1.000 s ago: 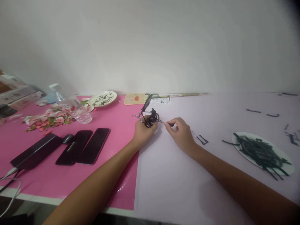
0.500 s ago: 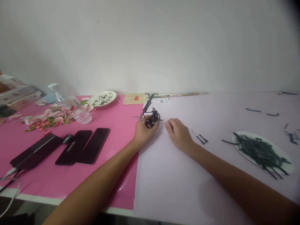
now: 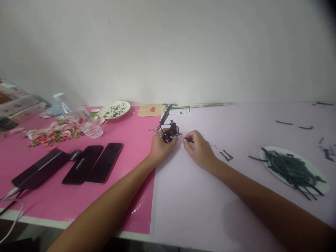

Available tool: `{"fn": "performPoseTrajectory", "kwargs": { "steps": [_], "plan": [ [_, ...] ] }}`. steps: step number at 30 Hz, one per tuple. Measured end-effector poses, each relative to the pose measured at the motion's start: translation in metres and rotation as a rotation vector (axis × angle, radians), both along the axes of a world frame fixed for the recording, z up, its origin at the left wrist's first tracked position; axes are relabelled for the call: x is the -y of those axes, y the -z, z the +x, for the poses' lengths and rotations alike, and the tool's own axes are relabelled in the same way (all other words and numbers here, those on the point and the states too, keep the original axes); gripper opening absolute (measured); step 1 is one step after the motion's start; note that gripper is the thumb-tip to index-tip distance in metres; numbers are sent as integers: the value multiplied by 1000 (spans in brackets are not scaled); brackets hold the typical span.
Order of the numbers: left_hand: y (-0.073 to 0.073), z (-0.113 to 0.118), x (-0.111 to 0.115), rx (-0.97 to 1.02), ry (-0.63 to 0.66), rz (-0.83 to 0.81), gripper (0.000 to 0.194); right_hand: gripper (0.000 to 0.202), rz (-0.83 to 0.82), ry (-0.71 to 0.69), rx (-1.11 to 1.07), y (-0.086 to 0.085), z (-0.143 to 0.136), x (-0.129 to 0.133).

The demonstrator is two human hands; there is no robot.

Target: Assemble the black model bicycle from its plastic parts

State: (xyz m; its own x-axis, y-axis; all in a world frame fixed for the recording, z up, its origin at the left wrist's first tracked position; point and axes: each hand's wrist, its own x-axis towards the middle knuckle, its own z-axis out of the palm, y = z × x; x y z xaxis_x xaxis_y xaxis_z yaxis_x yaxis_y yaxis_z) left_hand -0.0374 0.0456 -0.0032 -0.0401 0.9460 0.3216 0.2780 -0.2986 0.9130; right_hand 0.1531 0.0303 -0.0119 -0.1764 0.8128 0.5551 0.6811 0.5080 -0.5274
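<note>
Near the middle of the table, my left hand [image 3: 162, 145] is closed around a small black model frame [image 3: 165, 120] with thin bars and a round toothed part. A silvery twig-like piece [image 3: 155, 131] sticks out on its left side. My right hand [image 3: 196, 145] pinches a thin screwdriver-like tool [image 3: 189, 140] with a dark handle; its thin shaft points left at the round part. To the right of that hand, two thin black pieces [image 3: 226, 155] lie on the pale sheet.
A white plate [image 3: 325, 189] of dark parts is at right, with loose dark pieces [image 3: 327, 153] beyond. On the pink side [image 3: 126, 199] are two phones [image 3: 105, 162], a black box [image 3: 40, 169], a bottle [image 3: 93, 127], petals [image 3: 59, 131] and a plate [image 3: 127, 109] of white bits.
The fingers of my right hand have shifted slightly, and more of the tool's dark handle shows. My left hand and the model have barely moved.
</note>
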Motion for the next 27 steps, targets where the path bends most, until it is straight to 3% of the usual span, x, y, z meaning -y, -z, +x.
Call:
{"fn": "performPoseTrajectory", "kwargs": {
  "steps": [6, 27],
  "plan": [
    [0, 0, 0, -7, 20, 2, 31, 8, -33, 20, -23, -5, 0, 1],
    [-1, 0, 1, 20, 57, -37, 38, 33, -57, 68, 5, -9, 0, 1]
  ]
}}
